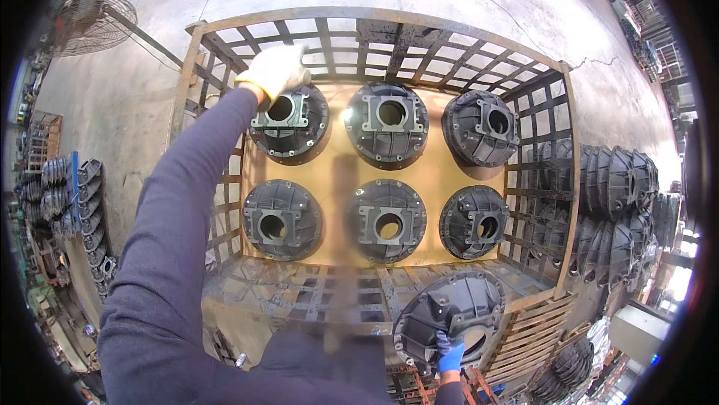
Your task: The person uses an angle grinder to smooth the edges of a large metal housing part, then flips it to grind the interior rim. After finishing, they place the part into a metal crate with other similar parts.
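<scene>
In a white glove, my left hand [275,72] is at the far left of the metal crate, over the edge of the far-left housing [293,139]. Its fingers are bunched and mostly turned from view, so their grip does not show clearly. My right hand [451,354], gloved in blue, grips a black bell-shaped housing [427,319] by its central opening. This housing is tilted, at the crate's near right edge. Inside the crate stand two rows of similar housings, among them a far-middle housing [372,141] and a near-middle housing [371,249].
Tan sheeting [337,173] lines the floor of the rusty mesh crate [374,13]. Stacked black housings [610,180] stand right of it, beside a wooden pallet [528,334]. At the far left is a caged fan [93,23], with more stacked parts [88,203] nearer.
</scene>
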Motion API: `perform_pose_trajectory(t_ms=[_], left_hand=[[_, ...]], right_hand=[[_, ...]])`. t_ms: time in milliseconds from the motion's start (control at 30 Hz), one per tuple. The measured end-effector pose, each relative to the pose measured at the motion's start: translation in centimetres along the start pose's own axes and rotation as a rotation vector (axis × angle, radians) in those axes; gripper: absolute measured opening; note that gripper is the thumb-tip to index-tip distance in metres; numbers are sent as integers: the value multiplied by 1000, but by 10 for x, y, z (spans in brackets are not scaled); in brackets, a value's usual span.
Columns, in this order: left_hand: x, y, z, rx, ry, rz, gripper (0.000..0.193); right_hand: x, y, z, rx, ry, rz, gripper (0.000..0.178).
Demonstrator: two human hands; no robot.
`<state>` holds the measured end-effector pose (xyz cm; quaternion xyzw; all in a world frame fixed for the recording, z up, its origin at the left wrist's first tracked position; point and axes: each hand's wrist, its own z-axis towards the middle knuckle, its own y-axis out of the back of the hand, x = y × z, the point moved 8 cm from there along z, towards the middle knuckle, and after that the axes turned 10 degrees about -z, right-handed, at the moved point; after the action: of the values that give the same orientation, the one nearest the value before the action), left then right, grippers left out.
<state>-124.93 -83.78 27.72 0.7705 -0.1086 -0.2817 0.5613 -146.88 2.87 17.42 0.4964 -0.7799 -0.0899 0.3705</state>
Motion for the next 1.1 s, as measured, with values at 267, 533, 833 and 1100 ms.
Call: perform_pose_trajectory(t_ms=[267, 533, 833, 1100], left_hand=[[-36, 14, 128, -297, -157, 313, 67], [0, -37, 226, -87, -134, 295, 60], [214, -110, 285, -252, -573, 395, 26], [127, -76, 254, -283, -363, 386, 21]], right_hand=[[48, -1, -41, 111, 21, -8, 69], [147, -18, -2, 141, 48, -888, 66], [331, -165, 127, 764, 207, -1225, 83], [450, -312, 204, 515, 1108, -1260, 50]])
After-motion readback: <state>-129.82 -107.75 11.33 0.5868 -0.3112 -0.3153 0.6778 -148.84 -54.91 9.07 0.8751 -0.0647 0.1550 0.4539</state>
